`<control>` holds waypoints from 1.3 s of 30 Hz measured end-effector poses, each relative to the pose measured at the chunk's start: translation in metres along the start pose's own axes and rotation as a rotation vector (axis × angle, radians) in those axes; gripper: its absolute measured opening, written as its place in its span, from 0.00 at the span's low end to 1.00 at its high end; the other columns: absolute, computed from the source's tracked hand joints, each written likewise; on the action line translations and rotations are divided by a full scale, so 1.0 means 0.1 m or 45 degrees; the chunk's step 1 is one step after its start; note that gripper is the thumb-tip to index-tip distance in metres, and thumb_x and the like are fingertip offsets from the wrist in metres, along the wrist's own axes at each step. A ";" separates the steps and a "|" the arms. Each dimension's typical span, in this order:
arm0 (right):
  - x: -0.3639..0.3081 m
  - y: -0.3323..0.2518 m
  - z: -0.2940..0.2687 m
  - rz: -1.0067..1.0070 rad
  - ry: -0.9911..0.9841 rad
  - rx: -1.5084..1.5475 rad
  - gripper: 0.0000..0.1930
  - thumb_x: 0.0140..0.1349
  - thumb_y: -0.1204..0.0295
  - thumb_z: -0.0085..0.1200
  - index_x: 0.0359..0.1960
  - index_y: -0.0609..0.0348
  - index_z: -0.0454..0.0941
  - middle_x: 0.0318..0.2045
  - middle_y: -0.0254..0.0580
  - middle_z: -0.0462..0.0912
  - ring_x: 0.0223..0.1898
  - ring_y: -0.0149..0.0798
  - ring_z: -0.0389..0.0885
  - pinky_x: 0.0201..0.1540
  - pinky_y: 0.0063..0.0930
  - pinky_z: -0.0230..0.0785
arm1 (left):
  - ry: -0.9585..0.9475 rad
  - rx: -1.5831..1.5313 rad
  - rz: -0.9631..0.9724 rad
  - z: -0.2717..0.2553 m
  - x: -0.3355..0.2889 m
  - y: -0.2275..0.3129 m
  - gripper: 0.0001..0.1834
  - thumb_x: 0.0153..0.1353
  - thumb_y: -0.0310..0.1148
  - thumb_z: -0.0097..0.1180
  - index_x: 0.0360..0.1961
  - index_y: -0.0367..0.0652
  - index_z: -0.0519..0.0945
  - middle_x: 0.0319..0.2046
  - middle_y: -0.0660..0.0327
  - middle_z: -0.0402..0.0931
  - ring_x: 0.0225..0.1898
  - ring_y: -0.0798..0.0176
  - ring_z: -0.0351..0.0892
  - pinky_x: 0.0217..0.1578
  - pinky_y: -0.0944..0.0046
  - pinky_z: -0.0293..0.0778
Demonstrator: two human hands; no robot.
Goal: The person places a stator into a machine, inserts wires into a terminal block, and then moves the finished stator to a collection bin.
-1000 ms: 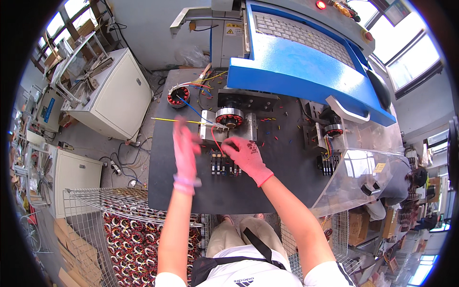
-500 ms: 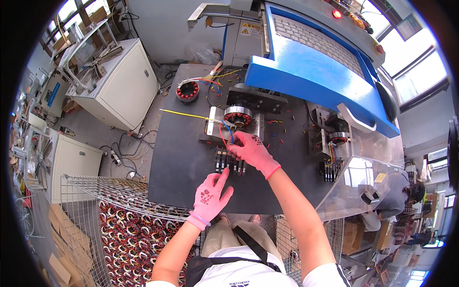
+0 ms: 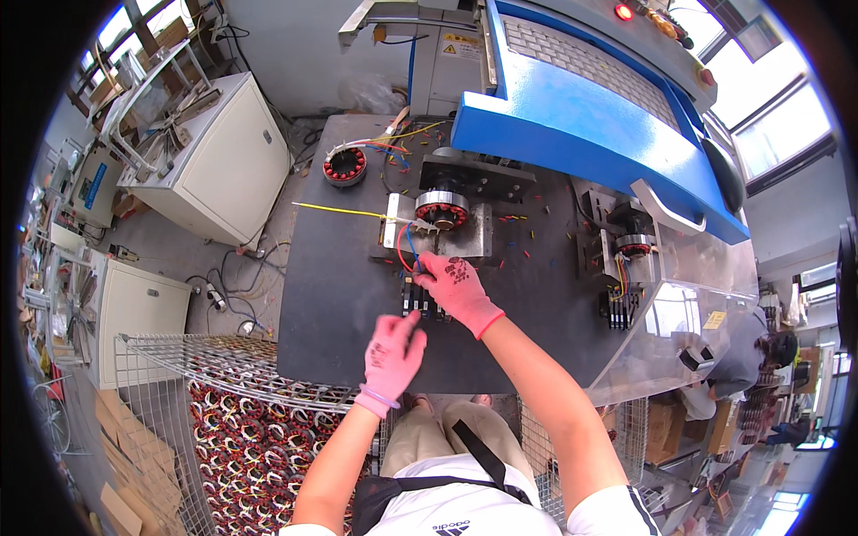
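My right hand [image 3: 458, 290], in a pink glove, pinches the ends of a red wire [image 3: 400, 250] and a blue wire [image 3: 410, 239] above a row of black clip terminals [image 3: 414, 299]. These wires come from a stator [image 3: 441, 211] with red windings, seated on a metal fixture [image 3: 480, 234]. A yellow wire [image 3: 344, 211] stretches left from it. My left hand [image 3: 393, 353], also gloved in pink, hovers just in front of the terminals, its fingers slightly blurred, bent and apart with nothing seen in them. The right fingers hide part of the terminals.
A loose stator [image 3: 345, 167] lies at the table's far left. To the right is a second fixture with a stator [image 3: 635, 244] and terminals [image 3: 618, 308]. Above hangs a blue machine frame [image 3: 590, 165]; a clear panel [image 3: 670, 330] borders the right. A wire basket [image 3: 241, 344] holds many stators.
My right hand has shifted slightly left and down with the wire ends. My left hand has drawn its outstretched index finger back from the terminals and bent its fingers.
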State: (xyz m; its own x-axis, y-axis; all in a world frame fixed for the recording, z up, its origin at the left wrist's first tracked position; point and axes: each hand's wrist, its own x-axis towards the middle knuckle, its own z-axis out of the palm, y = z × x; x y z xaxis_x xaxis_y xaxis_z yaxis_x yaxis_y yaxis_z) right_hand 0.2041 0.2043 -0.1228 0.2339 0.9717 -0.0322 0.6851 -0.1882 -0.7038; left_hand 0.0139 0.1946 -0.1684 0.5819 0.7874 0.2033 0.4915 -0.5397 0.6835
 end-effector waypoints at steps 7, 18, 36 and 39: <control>-0.13 -0.32 -0.23 0.337 0.111 0.477 0.17 0.64 0.55 0.54 0.39 0.57 0.81 0.28 0.35 0.81 0.28 0.29 0.78 0.30 0.26 0.66 | 0.613 -2.080 -0.505 -0.81 1.51 -0.10 0.33 0.67 0.62 0.42 0.55 0.43 0.71 0.41 0.60 0.77 0.35 0.64 0.78 0.26 0.71 0.70; -0.07 -0.37 -0.23 0.414 -0.225 0.875 0.10 0.66 0.66 0.54 0.37 0.62 0.77 0.24 0.31 0.77 0.24 0.22 0.73 0.27 0.18 0.65 | 0.111 -0.633 0.110 -0.47 -0.03 0.33 0.20 0.60 0.25 0.54 0.55 0.39 0.74 0.43 0.54 0.75 0.32 0.62 0.77 0.34 0.65 0.76; -0.08 -0.08 0.27 0.026 0.073 0.152 0.09 0.63 0.70 0.53 0.42 0.59 0.74 0.32 0.50 0.82 0.35 0.48 0.82 0.37 0.37 0.71 | -0.046 0.192 -0.001 -0.03 -0.14 -0.06 0.29 0.56 0.34 0.60 0.61 0.46 0.72 0.49 0.55 0.71 0.47 0.52 0.74 0.48 0.56 0.72; -0.25 -0.10 0.14 -0.081 0.248 0.108 0.09 0.64 0.68 0.52 0.44 0.56 0.73 0.33 0.46 0.82 0.36 0.51 0.81 0.37 0.41 0.72 | 0.017 -0.161 -0.087 0.06 -0.17 -0.08 0.34 0.59 0.33 0.59 0.67 0.43 0.65 0.55 0.50 0.67 0.49 0.54 0.72 0.50 0.61 0.71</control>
State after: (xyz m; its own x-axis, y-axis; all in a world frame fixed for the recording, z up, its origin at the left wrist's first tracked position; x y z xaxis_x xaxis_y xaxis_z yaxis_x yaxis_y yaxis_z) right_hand 0.1822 0.1838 -0.1249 0.3267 0.9337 0.1464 0.6443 -0.1067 -0.7573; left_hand 0.0033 0.1836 -0.1815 0.5405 0.8255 0.1622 0.4435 -0.4435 0.7789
